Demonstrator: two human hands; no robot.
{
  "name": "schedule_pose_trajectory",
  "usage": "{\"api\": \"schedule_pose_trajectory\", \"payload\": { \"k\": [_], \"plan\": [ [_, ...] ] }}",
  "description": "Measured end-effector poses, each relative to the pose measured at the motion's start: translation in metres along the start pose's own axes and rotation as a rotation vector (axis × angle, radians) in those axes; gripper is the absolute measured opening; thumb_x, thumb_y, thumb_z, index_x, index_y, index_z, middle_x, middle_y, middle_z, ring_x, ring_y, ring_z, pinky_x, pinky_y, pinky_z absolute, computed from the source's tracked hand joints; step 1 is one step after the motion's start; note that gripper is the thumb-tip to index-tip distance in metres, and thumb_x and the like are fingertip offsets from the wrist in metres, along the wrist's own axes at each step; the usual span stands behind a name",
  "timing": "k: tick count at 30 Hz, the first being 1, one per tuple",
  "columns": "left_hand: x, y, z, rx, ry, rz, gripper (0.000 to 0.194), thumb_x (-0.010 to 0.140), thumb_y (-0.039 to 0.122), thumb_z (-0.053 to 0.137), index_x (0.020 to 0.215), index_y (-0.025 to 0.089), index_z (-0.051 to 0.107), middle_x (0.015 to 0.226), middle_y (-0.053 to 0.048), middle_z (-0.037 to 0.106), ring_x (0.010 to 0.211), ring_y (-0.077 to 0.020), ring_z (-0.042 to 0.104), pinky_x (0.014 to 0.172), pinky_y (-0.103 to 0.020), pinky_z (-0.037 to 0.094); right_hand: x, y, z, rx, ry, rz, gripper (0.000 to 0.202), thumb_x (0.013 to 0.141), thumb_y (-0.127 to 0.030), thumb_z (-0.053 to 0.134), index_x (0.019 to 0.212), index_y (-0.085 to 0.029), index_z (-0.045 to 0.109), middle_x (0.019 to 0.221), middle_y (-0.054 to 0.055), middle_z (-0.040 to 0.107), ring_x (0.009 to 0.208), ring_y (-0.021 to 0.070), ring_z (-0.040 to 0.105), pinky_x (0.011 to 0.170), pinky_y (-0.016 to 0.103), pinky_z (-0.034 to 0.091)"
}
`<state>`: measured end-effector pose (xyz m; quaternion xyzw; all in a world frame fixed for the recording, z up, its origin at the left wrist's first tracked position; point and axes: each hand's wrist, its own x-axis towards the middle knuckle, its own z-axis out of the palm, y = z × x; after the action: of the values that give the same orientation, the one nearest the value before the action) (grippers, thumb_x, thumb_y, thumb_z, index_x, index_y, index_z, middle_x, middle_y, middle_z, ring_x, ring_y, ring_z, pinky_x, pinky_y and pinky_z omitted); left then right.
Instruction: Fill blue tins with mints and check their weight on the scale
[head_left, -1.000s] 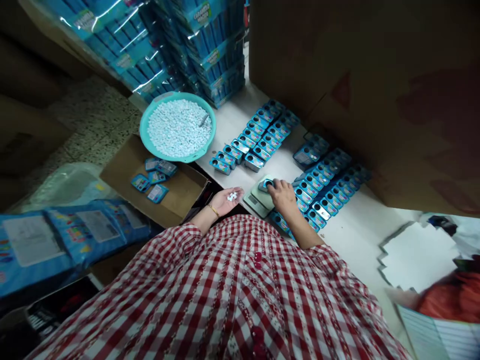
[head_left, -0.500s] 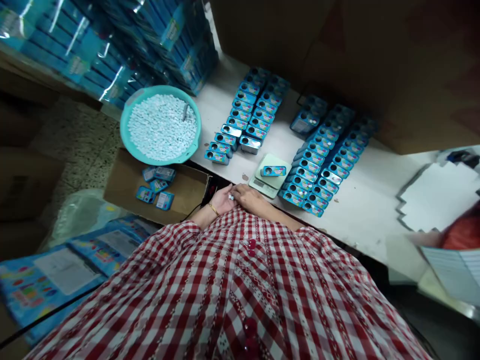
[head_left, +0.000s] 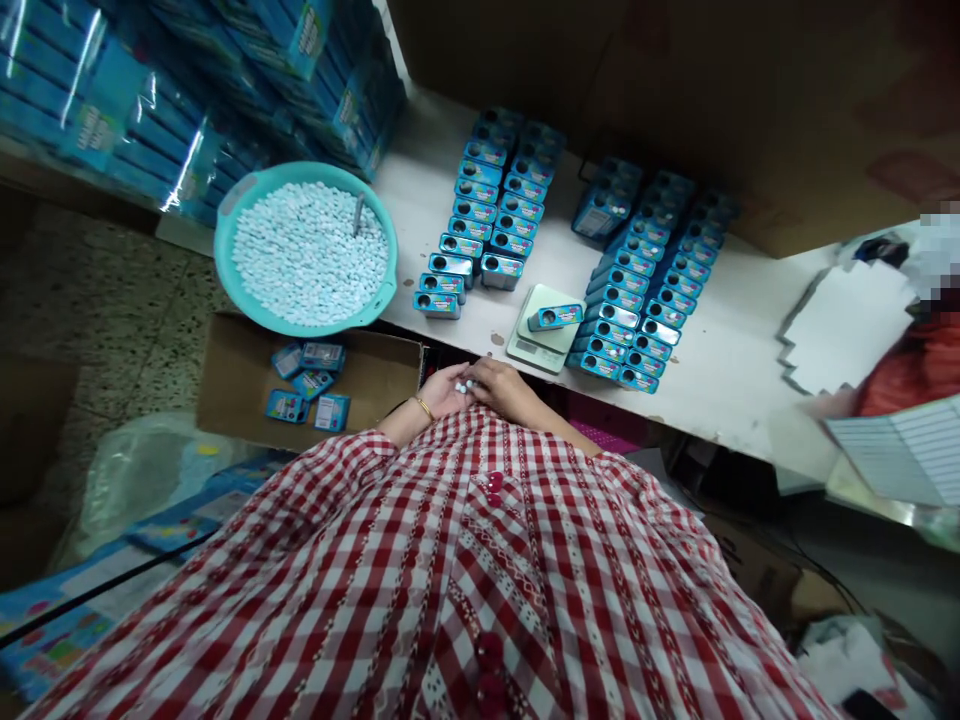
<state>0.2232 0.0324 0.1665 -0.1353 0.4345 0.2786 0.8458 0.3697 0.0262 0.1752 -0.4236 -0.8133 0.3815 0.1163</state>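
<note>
Small white round pellets (head_left: 465,386) lie in the person's left hand (head_left: 442,390), in front and to the left of the pale green plastic weighing scale (head_left: 543,338). That hand is palm up and loosely cupped, its fingers half curled around the few pellets. The right hand (head_left: 504,388) bends over it, fingers touching the left palm (whether they pinch a pellet, I cannot tell). On the scale rests a blue rectangular metal tin (head_left: 556,317) with a round dark hole in its top, lying slightly askew. Just right of the scale stand rows of similar blue tins (head_left: 619,298); behind it and to its left are two more rows (head_left: 475,209). Well to its left sits a round turquoise plastic basin (head_left: 223,250) filled with white pellets, and in front of that basin, also left of the scale, an open brown cardboard box (head_left: 379,385) holds several blue tins.
</note>
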Motion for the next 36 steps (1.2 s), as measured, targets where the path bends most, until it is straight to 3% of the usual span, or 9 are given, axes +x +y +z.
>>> {"api": "schedule_pose_trajectory", "payload": {
  "k": [3,8,14,24,27,31,36],
  "plan": [
    [0.004,-0.002,0.009,0.032,-0.042,-0.015,0.029,0.09,0.014,0.039,0.069,0.011,0.059,0.054,-0.004,0.059,0.049,-0.0116,0.057,0.056,-0.024,0.048,-0.006,-0.001,-0.006,-0.035,0.038,0.068,0.024,0.086,-0.014,0.05,0.107,-0.017,0.062,0.099,0.008,0.059,0.092,0.016,0.055,0.083,0.03,0.045],
    [0.009,-0.006,0.021,0.087,-0.017,-0.001,0.026,0.089,0.013,0.04,0.078,0.009,0.063,0.054,-0.003,0.059,0.049,-0.0121,0.055,0.053,-0.024,0.046,-0.009,-0.008,-0.011,-0.229,-0.048,0.076,0.024,0.088,-0.015,0.046,0.107,-0.014,0.06,0.105,0.013,0.058,0.098,0.019,0.054,0.086,0.033,0.045],
    [0.009,-0.007,0.02,0.106,0.015,-0.022,0.031,0.091,0.014,0.037,0.08,0.008,0.065,0.052,-0.003,0.058,0.047,-0.0122,0.054,0.053,-0.025,0.045,-0.009,-0.009,-0.013,-0.248,-0.107,0.037,0.021,0.089,-0.015,0.045,0.104,-0.013,0.061,0.107,0.014,0.058,0.098,0.0196,0.055,0.081,0.031,0.046],
    [0.02,-0.016,0.016,-0.006,-0.001,0.059,0.031,0.09,0.012,0.039,0.067,0.01,0.059,0.051,-0.002,0.057,0.044,-0.0093,0.053,0.049,-0.021,0.044,-0.008,0.013,-0.017,-0.128,-0.058,-0.105,0.019,0.088,-0.017,0.048,0.1,-0.015,0.062,0.098,0.009,0.06,0.09,0.0169,0.056,0.08,0.029,0.046],
    [0.028,-0.024,0.022,-0.059,-0.048,0.106,0.031,0.09,0.013,0.037,0.07,0.01,0.061,0.052,-0.003,0.058,0.048,-0.0103,0.056,0.058,-0.024,0.049,-0.018,0.034,-0.034,-0.03,0.063,-0.085,0.019,0.087,-0.018,0.05,0.101,-0.018,0.063,0.094,0.007,0.06,0.088,0.0166,0.057,0.08,0.029,0.047],
    [0.037,-0.036,0.041,-0.051,-0.072,0.129,0.03,0.091,0.018,0.038,0.083,0.006,0.064,0.073,-0.012,0.068,0.074,-0.0178,0.066,0.077,-0.032,0.051,-0.023,0.072,-0.078,-0.114,0.231,0.03,0.021,0.087,-0.023,0.05,0.103,-0.019,0.062,0.097,0.008,0.06,0.088,0.0189,0.056,0.079,0.031,0.047],
    [0.045,-0.053,0.059,-0.054,-0.04,0.144,0.031,0.091,0.018,0.038,0.082,0.006,0.065,0.08,-0.014,0.07,0.081,-0.0194,0.067,0.081,-0.032,0.05,-0.009,0.099,-0.111,-0.426,0.126,0.142,0.025,0.088,-0.019,0.044,0.104,-0.017,0.064,0.099,0.011,0.059,0.09,0.0215,0.053,0.077,0.031,0.044]
  ]
}}
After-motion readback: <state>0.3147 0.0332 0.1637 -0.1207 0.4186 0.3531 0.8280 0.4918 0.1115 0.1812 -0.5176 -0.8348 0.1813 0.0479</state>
